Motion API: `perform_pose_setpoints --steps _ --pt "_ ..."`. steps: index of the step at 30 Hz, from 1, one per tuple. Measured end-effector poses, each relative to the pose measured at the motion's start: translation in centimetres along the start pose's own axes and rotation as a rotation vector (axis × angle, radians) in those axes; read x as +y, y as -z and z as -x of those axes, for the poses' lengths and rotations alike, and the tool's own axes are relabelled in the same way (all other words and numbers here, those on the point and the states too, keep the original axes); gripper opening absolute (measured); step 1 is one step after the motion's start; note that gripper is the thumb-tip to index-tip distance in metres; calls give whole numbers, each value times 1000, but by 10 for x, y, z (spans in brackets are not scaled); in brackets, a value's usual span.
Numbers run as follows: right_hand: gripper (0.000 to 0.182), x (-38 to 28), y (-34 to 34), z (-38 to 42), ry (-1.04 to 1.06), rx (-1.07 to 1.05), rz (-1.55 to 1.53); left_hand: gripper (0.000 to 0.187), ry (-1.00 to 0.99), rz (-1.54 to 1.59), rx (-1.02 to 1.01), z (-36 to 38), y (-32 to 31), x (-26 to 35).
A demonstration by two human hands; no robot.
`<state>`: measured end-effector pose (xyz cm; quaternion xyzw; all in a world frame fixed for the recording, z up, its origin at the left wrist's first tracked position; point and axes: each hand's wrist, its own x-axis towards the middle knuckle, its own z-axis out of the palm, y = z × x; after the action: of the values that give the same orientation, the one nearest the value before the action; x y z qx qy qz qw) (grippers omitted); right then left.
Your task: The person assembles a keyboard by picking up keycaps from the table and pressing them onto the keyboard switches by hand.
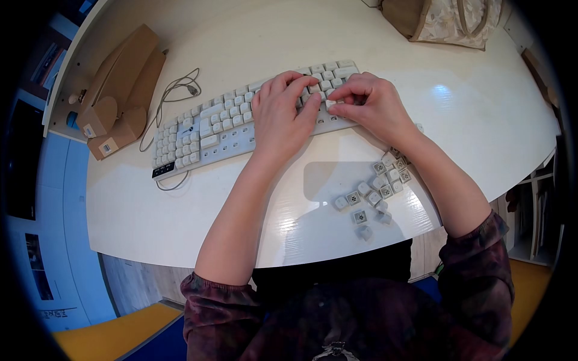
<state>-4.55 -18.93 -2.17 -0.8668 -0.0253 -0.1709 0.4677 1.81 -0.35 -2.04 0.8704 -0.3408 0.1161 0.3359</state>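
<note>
A white keyboard (244, 114) lies at a slant across the white table, its lower rows partly bare of keycaps. My left hand (282, 114) rests on its middle, thumb and forefinger apart, with nothing seen between them. To the right of it, my right hand (372, 103) pinches a pale keycap (330, 104) between thumb and forefinger, low over the keyboard's right part. Some keys under both hands are hidden. Below my right wrist, several loose keycaps (374, 197) lie scattered on the table, some upside down with their sockets showing.
A grey cable (161, 99) curls left of the keyboard. Beyond it stand brown cardboard pieces (123, 90) against the table's raised side panel. A beige patterned bag (451, 21) sits at the back right. The table's curved front edge (180, 265) is near my body.
</note>
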Motion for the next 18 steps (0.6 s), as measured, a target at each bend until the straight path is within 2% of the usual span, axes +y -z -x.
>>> perform_pose_setpoints --steps 10,13,18 --pt "17 -3 0 -1 -51 -10 -15 30 -6 -12 5 0 -1 -1" --pt "16 -3 -2 0 63 38 125 30 -6 -18 11 0 -2 -2" --pt "16 -11 3 0 42 4 208 33 0 -20 -6 -1 0 1"
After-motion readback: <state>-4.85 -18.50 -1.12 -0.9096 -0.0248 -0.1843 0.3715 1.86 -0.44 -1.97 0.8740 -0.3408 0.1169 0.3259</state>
